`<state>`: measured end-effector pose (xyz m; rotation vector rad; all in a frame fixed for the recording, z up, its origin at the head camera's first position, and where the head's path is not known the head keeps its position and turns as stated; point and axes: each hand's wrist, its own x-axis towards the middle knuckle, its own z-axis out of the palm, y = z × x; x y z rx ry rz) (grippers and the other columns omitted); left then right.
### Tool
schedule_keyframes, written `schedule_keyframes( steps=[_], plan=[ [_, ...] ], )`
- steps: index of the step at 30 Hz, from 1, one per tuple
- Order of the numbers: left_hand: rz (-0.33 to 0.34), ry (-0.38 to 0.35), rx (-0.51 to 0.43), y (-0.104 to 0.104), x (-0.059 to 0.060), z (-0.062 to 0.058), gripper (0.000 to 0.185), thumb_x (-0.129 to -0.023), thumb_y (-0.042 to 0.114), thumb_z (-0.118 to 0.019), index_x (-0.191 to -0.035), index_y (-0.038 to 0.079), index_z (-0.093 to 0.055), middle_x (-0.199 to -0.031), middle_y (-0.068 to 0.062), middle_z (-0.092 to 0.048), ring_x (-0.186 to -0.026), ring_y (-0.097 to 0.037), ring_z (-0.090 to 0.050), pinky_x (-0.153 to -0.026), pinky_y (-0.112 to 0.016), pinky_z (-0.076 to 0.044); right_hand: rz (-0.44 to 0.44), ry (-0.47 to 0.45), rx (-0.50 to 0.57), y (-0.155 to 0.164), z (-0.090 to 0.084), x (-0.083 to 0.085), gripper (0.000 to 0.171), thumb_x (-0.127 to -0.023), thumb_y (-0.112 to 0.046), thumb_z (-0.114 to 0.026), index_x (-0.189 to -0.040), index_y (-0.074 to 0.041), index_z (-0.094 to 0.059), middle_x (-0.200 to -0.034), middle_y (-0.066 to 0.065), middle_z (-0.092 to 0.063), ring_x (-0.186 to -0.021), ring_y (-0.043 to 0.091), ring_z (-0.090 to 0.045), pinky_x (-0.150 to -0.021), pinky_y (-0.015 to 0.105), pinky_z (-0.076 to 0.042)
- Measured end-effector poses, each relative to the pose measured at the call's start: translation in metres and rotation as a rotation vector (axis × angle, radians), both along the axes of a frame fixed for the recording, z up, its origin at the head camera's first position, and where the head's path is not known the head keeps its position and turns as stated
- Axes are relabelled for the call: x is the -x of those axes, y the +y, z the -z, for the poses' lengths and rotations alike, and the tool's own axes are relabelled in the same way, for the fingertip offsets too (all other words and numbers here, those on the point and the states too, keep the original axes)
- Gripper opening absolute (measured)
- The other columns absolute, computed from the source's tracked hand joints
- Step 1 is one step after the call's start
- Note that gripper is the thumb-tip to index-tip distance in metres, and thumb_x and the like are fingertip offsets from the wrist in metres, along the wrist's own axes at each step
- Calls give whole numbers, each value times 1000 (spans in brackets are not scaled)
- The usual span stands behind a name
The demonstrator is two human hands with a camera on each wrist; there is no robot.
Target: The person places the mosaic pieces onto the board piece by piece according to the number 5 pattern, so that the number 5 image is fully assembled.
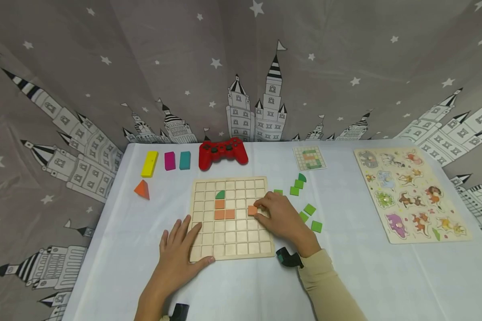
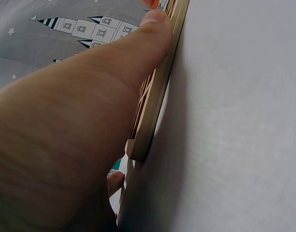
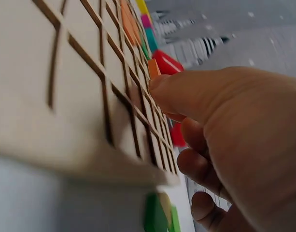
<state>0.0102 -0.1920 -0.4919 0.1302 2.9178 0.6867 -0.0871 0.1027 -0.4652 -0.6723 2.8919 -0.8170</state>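
A wooden grid board (image 1: 241, 236) lies mid-table, divided into small square cells. Over its right half, my right hand (image 1: 283, 216) pinches an orange square tile (image 1: 252, 210) between thumb and fingers; the right wrist view shows the orange tile (image 3: 153, 68) at the thumb tip. My left hand (image 1: 178, 254) rests with spread fingers on the board's lower left corner, its thumb along the front edge. Left of the board's middle sit several orange tiles (image 1: 219, 215) and a green quarter-round tile (image 1: 220, 195) above them.
Loose green tiles (image 1: 316, 226) lie right of the board, near a pattern card (image 1: 309, 158). Behind the board is a red game controller (image 1: 223, 152). Yellow (image 1: 149, 164), magenta (image 1: 170, 161) and teal blocks (image 1: 185, 160) and an orange wedge (image 1: 142, 190) stand left. An animal puzzle (image 1: 411, 196) lies far right.
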Motion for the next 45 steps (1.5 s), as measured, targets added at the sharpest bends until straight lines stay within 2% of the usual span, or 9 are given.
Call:
schedule_keyframes(
  steps=[5, 14, 20, 27, 33, 39, 42, 45],
  plan=[
    [2, 9, -5, 0, -2, 0, 100, -76, 70, -75, -155, 18, -43, -170, -16, -21, -156, -43, -12, -120, -70, -6, -45, 17, -10, -15, 3, -3, 23, -92, -26, -74, -112, -14, -76, -99, -2, -66, -87, 13, -51, -81, 32, -48],
    [4, 13, -5, -1, -2, 0, 100, -77, 70, -74, -156, 19, -42, -170, -15, -21, -156, -42, -11, -121, -70, -6, -10, 24, -41, -31, 3, -5, 21, -92, -24, -74, -111, -15, -76, -89, -5, -59, -84, 12, -48, -77, 30, -43],
    [-2, 5, -10, 0, -2, -2, 100, -77, 70, -74, -156, 18, -42, -170, -16, -20, -157, -42, -11, -121, -70, -5, 0, 11, -54, -35, 3, -5, 21, -94, -25, -73, -112, -16, -76, -89, -6, -59, -86, 12, -49, -78, 31, -42],
    [-5, 10, 6, 0, -2, -2, 100, -76, 69, -75, -156, 18, -42, -170, -15, -20, -157, -42, -11, -121, -70, -5, 13, 36, -65, -37, 3, -6, 20, -93, -26, -73, -111, -16, -77, -88, -6, -59, -85, 12, -50, -77, 31, -42],
    [0, 18, 0, 1, 0, -2, 100, -76, 70, -75, -156, 18, -43, -170, -16, -20, -157, -42, -11, -121, -70, -5, 14, 24, -58, -37, 3, -7, 21, -94, -25, -73, -113, -17, -78, -91, -5, -65, -85, 13, -52, -77, 32, -42],
    [1, 15, -5, 1, -1, -2, 100, -76, 70, -75, -156, 18, -42, -170, -15, -20, -157, -42, -10, -121, -69, -5, 50, -7, 16, -18, 4, 0, 30, -94, -29, -74, -121, -16, -76, -94, -3, -65, -85, 14, -50, -80, 33, -42],
    [1, 18, -1, 0, -1, -2, 100, -76, 69, -75, -156, 18, -42, -170, -15, -20, -157, -42, -11, -121, -69, -5, 121, -5, 75, 6, 4, 8, 32, -93, -26, -75, -121, -13, -75, -94, 0, -66, -85, 17, -54, -80, 37, -46],
    [1, 12, -5, 1, -1, -3, 100, -76, 68, -76, -156, 17, -42, -170, -16, -20, -157, -42, -11, -121, -69, -5, 222, -4, 73, 36, 6, 14, 31, -93, -25, -76, -121, -11, -74, -97, 3, -68, -92, 22, -59, -85, 42, -49]
  ],
)
